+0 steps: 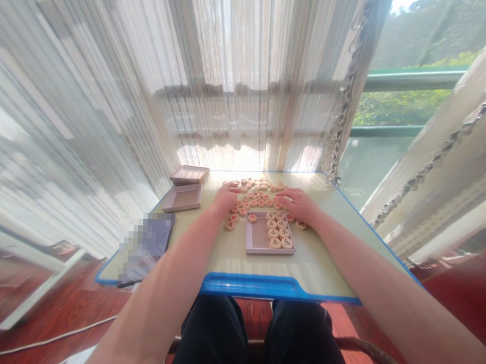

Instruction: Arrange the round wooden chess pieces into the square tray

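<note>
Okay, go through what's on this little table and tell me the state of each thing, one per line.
Left hand: flat on the loose pieces, palm down.
Right hand: flat on the loose pieces, palm down.
Round wooden pieces: scattered loose on the table.
Near tray: open, partly filled with pieces.
Two flat boxes: open side up, no pieces inside.

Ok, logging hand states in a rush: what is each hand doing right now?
Left hand: open, palm down on the round wooden pieces, gripping nothing.
Right hand: open, flat over the pieces beside the small box, gripping nothing.
</note>
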Action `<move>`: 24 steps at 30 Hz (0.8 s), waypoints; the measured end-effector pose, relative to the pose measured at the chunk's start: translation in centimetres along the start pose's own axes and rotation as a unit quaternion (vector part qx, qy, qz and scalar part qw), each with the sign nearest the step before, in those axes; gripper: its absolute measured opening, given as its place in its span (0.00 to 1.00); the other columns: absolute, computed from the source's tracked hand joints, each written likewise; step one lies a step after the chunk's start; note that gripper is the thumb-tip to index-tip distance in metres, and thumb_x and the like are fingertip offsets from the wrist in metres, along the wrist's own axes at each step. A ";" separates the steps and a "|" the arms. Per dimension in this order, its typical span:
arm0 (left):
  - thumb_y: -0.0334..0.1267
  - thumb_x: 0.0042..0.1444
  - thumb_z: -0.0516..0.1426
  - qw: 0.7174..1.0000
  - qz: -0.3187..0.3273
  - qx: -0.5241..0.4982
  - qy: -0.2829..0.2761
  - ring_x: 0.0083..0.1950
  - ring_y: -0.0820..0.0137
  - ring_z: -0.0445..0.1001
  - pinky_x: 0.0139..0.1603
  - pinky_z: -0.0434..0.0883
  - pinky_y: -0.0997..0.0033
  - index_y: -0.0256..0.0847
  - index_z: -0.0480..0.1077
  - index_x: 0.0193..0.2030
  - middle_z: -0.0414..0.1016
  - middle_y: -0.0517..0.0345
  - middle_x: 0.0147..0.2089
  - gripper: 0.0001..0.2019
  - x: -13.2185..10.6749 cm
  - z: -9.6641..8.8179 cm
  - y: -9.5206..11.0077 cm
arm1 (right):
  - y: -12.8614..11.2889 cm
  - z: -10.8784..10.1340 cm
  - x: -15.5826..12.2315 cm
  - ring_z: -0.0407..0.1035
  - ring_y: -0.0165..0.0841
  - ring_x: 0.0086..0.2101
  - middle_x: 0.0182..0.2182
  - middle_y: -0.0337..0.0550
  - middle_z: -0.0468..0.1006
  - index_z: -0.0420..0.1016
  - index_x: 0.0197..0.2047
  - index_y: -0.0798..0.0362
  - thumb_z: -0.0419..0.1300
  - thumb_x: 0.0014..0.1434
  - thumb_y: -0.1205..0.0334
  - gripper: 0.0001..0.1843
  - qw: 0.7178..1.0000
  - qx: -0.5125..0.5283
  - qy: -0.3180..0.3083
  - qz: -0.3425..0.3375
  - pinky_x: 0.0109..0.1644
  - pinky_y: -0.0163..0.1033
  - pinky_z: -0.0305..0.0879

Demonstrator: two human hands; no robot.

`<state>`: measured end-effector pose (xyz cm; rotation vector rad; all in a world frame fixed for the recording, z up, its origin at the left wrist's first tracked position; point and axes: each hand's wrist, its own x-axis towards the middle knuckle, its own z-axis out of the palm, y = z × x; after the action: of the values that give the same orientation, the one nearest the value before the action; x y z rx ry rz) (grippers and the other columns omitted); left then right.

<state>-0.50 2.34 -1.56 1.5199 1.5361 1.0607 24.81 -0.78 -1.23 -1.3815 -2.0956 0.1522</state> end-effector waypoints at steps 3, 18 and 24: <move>0.23 0.43 0.49 0.995 -0.050 -0.088 0.021 0.42 0.71 0.75 0.38 0.72 0.74 0.33 0.63 0.54 0.74 0.46 0.49 0.27 0.6 -0.5 0.0 | -0.1 0.1 -0.1 0.65 0.38 0.49 0.44 0.43 0.78 0.78 0.43 0.50 0.51 0.60 0.54 0.18 1.000 0.002 -0.003 -0.006 0.56 0.44 0.59; 0.48 0.63 0.38 0.951 0.126 0.282 0.014 0.69 0.63 0.50 0.68 0.46 0.60 0.36 0.62 0.61 0.54 0.47 0.67 0.27 2.5 -0.7 -1.5 | 3.7 1.0 1.0 0.53 0.46 0.61 0.59 0.50 0.65 0.69 0.56 0.52 0.42 0.63 0.50 0.26 0.987 -0.062 0.056 0.136 0.62 0.55 0.47; 0.50 0.63 0.35 0.955 0.100 0.279 0.000 0.69 0.66 0.50 0.68 0.46 0.64 0.40 0.63 0.60 0.56 0.52 0.66 0.28 2.4 -0.7 -1.0 | 1.9 -0.3 2.8 0.62 0.42 0.53 0.49 0.44 0.75 0.75 0.47 0.50 0.50 0.59 0.53 0.19 0.994 -0.062 0.038 0.084 0.59 0.50 0.54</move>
<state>-1.63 4.68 -2.07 2.0908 1.8074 0.7601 25.70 2.38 -0.60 -1.6119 -1.9550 0.0370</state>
